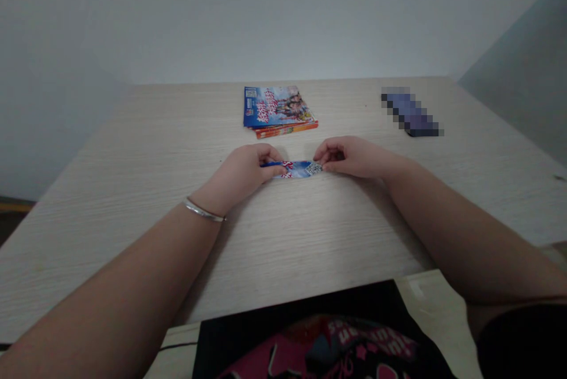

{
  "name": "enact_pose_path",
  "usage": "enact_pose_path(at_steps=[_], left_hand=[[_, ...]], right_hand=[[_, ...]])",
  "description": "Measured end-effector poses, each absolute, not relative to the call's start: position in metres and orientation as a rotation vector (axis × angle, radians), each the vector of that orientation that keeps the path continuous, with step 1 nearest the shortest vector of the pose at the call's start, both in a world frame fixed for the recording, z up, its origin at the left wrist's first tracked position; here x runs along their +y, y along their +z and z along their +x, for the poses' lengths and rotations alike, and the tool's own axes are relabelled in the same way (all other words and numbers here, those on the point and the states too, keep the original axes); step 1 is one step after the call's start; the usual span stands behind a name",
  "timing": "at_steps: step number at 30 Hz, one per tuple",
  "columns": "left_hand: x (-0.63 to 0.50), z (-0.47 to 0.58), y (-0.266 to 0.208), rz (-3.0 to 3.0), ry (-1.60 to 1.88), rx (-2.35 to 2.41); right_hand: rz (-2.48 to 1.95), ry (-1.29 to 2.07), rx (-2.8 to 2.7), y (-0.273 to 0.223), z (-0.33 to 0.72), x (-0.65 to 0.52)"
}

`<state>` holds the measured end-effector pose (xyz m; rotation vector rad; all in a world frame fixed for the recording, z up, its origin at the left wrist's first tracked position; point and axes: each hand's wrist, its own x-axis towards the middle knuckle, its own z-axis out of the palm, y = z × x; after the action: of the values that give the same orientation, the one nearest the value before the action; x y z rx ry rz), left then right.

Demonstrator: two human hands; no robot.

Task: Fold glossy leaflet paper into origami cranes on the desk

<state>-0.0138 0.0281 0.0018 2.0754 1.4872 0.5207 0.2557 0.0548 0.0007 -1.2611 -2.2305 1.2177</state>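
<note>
A narrow folded paper leaflet [299,169], blue with red and white lettering and a QR code at its right end, is held low over the table between both hands. My left hand [253,167] pinches its left end, thumb in front and fingers behind. At the right end, my right hand [348,156] has thumb and fingertips closed on the corner by the code. Just beyond the hands lies a stack of printed leaflets [277,107], the top one blue with a group picture, orange edges showing beneath.
A pale wood-grain table [274,237] spans the view, with a white wall [283,19] behind it. Toward the back right lies a dark, pixelated phone-like object [410,112]. Dark printed clothing [328,343] shows at the near edge.
</note>
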Motion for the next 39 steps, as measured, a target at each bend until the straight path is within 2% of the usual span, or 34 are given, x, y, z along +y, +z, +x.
enact_pose_path(at_steps=[11,17,21,23,25,27,34,39], left_hand=[[0.025,-0.005,-0.012,1.919,0.823,1.289],[0.027,-0.002,-0.017,1.983,0.845,1.314],[0.026,-0.002,-0.012,2.273,0.926,1.433],[0.023,-0.002,-0.006,2.510,0.835,1.484],[0.019,0.000,0.001,2.651,0.545,1.380],[0.014,0.002,0.006,2.684,0.404,1.359],[0.010,0.002,0.008,2.820,0.240,1.340],[0.015,-0.001,-0.002,2.826,0.316,1.277]], right_hand=[[-1.218,1.119,-1.951,-0.010,0.210,0.041],[-1.199,1.159,-1.996,-0.007,0.206,0.036],[-1.296,1.008,-1.998,-0.009,0.205,0.037],[-1.346,0.905,-2.017,-0.010,0.205,0.038],[-1.385,0.828,-2.065,-0.010,0.205,0.039],[-1.418,0.771,-2.115,-0.009,0.206,0.039],[-1.387,0.579,-2.376,-0.007,0.216,0.045],[-1.193,0.213,-2.510,-0.016,0.221,0.053]])
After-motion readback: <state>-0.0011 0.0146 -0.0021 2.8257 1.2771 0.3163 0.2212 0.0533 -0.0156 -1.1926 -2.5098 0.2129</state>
